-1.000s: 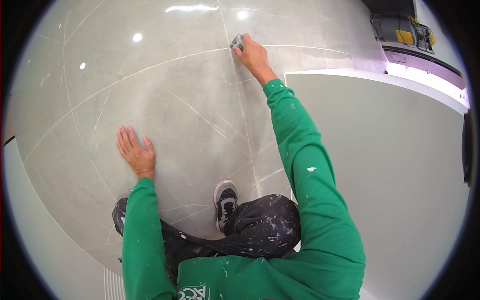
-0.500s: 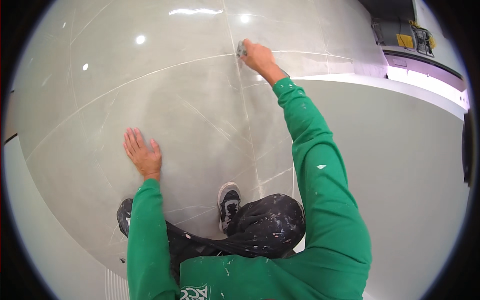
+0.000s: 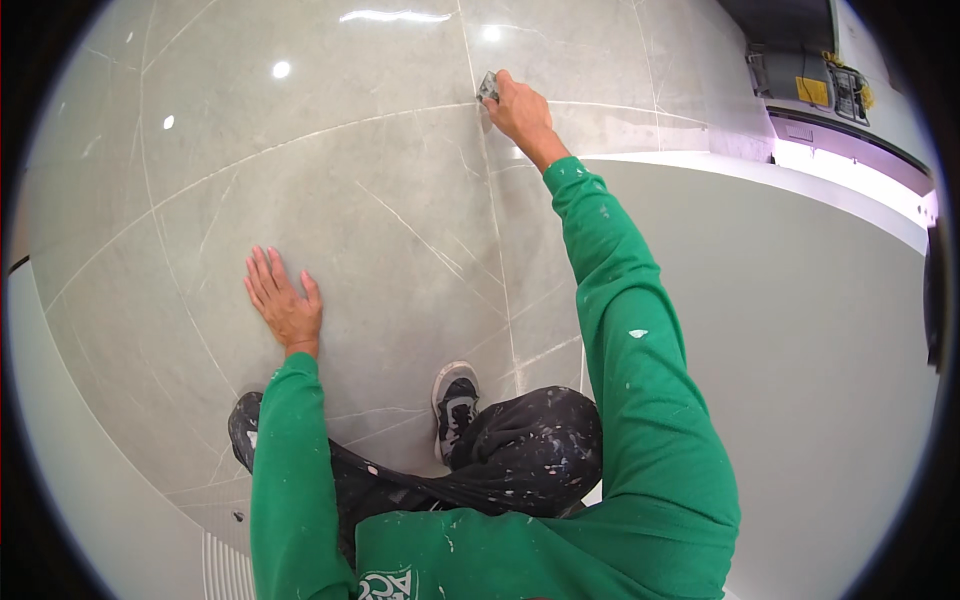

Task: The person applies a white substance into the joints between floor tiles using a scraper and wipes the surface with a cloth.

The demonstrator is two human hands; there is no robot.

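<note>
My right hand [image 3: 521, 112], stretched far ahead, is closed around a small grey wad [image 3: 488, 88] that looks like a crumpled rag. It is pressed to the grey tiled floor [image 3: 400, 190] where two pale grout lines cross. Most of the wad's far side shows; my fingers cover the rest. Flat on the tiles to the left lies my left hand [image 3: 287, 308], fingers apart, holding nothing.
A shoe [image 3: 456, 410] and my paint-spotted dark trousers [image 3: 540, 445] are close below the hands. Along the right runs a large grey panel [image 3: 760, 300]. Farther right stand a yellow box [image 3: 811, 91] and a dark rack [image 3: 851, 92] beside a lit strip [image 3: 850, 172].
My right hand with the grey wad has shifted slightly forward along the grout line, and the wad is turned a little. My left hand stays flat in nearly the same place.
</note>
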